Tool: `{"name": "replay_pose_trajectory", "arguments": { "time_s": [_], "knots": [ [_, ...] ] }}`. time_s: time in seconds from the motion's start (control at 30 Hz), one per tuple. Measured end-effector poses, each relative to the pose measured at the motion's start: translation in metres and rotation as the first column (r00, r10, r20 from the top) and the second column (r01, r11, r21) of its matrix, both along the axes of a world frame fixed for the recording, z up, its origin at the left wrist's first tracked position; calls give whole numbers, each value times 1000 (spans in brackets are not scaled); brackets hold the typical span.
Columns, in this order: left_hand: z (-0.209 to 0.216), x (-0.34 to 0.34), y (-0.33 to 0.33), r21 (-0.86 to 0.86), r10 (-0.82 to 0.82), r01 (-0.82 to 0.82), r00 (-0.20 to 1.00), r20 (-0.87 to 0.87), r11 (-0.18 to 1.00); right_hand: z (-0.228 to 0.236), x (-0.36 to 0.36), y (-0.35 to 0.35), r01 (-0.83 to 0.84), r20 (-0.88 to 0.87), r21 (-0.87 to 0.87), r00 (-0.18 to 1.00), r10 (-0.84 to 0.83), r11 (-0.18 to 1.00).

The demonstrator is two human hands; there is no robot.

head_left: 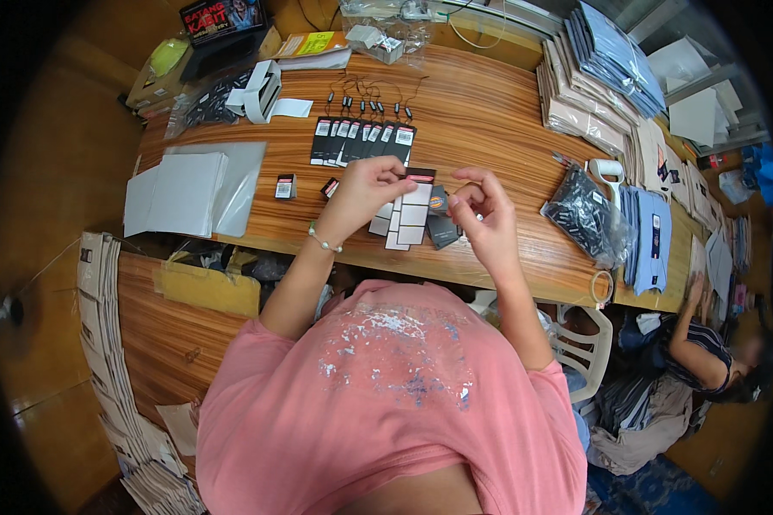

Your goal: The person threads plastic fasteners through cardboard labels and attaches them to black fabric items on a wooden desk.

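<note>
My left hand point(371, 196), with a beaded bracelet at the wrist, pinches the upper left edge of a hang tag point(415, 210) that has a dark top, a reddish strip and white panels. Just right of it, my right hand point(489, 219) is raised with thumb and a fingertip together; anything between them is too small to make out. Under and beside the held tag lie more white-panelled cards point(380, 221) and a dark tag with an orange and blue mark point(439, 206). Beyond my hands, several black hang tags point(361, 144) with white stickers overlap in a row, their cords pointing away.
Small labelled stacks point(285, 187) stand left of my hands, near white sheets point(176, 193). A plastic bag of black pieces point(586, 213) and a tape dispenser point(608, 172) lie right. Folded garments point(610, 69) are piled far right. Another person point(704, 352) sits at right.
</note>
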State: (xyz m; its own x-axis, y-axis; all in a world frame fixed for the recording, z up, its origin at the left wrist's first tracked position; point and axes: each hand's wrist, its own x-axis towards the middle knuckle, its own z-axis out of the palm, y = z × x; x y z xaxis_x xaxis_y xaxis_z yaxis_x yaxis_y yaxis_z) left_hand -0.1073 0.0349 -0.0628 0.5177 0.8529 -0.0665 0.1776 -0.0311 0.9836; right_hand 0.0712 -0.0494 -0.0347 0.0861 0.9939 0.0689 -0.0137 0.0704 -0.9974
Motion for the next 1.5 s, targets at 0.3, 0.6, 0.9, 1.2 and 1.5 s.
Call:
{"name": "replay_pose_trajectory", "arguments": {
  "time_s": [0.3,0.6,0.9,1.2,1.5],
  "knots": [
    [-61,-9,40,225,103,-61,979,-177,972,-3,0,-1,101,-22,42,995,-100,994],
    [-109,-5,45,619,346,-40,856,-383,784,-2,7,-5,84,-80,-21,993,-86,996],
    [13,14,-5,72,-24,30,996,-80,997,-16,-8,-2,50,32,30,998,-51,998],
    [46,26,-28,179,-28,34,999,-39,983,-7,-10,-5,191,314,210,916,-251,959],
    [56,32,-36,643,28,128,974,-227,755,-5,1,-7,138,31,34,990,-139,990]
  ]
}}
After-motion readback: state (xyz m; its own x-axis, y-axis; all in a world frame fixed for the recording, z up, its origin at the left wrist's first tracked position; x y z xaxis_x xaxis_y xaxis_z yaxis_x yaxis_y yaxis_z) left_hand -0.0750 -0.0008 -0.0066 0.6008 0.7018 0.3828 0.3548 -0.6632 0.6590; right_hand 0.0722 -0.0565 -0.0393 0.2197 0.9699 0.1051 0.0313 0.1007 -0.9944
